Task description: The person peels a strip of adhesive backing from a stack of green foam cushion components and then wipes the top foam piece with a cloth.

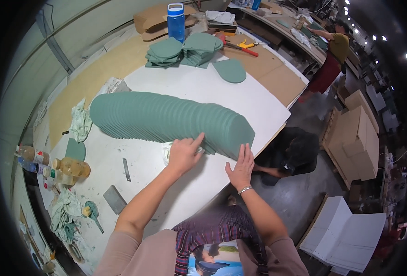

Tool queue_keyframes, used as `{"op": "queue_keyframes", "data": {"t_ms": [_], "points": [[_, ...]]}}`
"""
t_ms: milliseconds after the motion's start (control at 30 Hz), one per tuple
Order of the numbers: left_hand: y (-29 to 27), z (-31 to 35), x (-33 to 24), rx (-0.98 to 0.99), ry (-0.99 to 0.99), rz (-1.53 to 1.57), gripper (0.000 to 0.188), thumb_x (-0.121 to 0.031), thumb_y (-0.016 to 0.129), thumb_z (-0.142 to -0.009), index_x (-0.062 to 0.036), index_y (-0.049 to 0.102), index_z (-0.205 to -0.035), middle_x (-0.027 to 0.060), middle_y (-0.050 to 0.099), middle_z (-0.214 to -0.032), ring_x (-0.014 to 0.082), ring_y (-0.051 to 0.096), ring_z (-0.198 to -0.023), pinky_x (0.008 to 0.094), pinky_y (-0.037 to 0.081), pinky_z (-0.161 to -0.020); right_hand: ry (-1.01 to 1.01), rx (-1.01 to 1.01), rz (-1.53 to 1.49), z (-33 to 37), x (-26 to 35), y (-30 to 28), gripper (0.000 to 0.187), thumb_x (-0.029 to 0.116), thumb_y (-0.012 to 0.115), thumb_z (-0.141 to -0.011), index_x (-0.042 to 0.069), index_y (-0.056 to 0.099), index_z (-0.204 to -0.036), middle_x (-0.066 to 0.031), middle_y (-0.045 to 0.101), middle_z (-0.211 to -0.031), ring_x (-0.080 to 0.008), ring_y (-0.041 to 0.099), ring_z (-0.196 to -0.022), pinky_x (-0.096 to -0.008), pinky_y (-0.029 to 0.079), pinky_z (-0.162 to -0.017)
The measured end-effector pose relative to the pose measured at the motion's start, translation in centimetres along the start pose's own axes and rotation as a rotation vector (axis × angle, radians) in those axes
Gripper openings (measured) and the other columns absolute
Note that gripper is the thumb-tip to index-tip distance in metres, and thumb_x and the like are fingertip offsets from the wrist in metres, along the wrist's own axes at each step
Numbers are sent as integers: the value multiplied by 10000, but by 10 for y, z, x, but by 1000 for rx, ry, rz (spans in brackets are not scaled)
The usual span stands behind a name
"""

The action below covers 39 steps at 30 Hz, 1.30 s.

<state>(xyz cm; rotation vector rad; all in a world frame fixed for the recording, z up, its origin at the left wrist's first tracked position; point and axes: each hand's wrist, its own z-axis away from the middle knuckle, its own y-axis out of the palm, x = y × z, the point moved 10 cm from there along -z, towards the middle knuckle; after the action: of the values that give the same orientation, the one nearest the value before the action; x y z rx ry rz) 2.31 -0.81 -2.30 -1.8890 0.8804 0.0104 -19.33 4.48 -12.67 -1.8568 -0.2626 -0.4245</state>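
A long row of overlapping green rounded pieces [162,115] lies fanned out across the white tabletop, flat like thin sheets. My left hand [185,155] rests on the near edge of the row, index finger stretched over the pieces and the other fingers partly bent. At the row's right end my right hand [241,168] lies with its fingers extended, the tips touching the lower edge of the last piece. Neither hand grips anything. Part of a white cloth [166,152] shows beside my left hand, partly hidden by it.
Behind the row are stacked green pieces [164,51], a single green piece [230,71], a blue bottle [176,25] and red-handled pliers [244,49]. A grey block [114,199], rags [65,214] and bottles [72,168] stand left. Someone with dark hair [300,146] crouches beside the table's right edge.
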Motion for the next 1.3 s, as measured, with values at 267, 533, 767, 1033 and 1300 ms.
{"op": "queue_keyframes", "data": {"t_ms": [267,533,767,1033,1300], "points": [[38,93,4,148,-46,107,265,-246,764,-776,-126,727,-1008,55,635,-791,273,624,-795,433,430,-718,21,-2,-325,-16,-14,-34,855,260,741,-828,63,335,-1553,-238,206,-1624,-473,271,-1429,-540,256,-1179],[40,98,-8,190,-24,-5,185,-238,742,-751,-136,693,-898,62,640,-872,266,619,-862,421,417,-775,69,-135,-444,-76,-11,-39,778,291,684,-914,83,320,-1570,-281,210,-1618,-511,242,-1445,-561,227,-1194],[44,98,-13,190,-15,0,163,-214,733,-742,-138,679,-875,56,624,-838,271,608,-825,426,412,-767,-33,-84,-214,-77,-1,-18,769,474,597,-968,110,309,-1581,-288,271,-1598,-473,311,-1431,-552,284,-1164],[48,94,-7,192,-56,-12,165,-192,720,-717,-138,677,-866,66,644,-865,280,614,-842,440,406,-767,97,-20,-444,-78,-41,-24,820,416,681,-921,90,308,-1575,-284,216,-1624,-465,302,-1456,-499,290,-1191],[46,90,-9,188,-56,-74,212,-203,741,-704,-133,668,-890,58,630,-885,267,602,-853,426,406,-761,-10,162,-606,-108,-80,-19,972,329,845,-786,-24,333,-1533,-278,361,-1569,-393,347,-1467,-436,305,-1200]]}}
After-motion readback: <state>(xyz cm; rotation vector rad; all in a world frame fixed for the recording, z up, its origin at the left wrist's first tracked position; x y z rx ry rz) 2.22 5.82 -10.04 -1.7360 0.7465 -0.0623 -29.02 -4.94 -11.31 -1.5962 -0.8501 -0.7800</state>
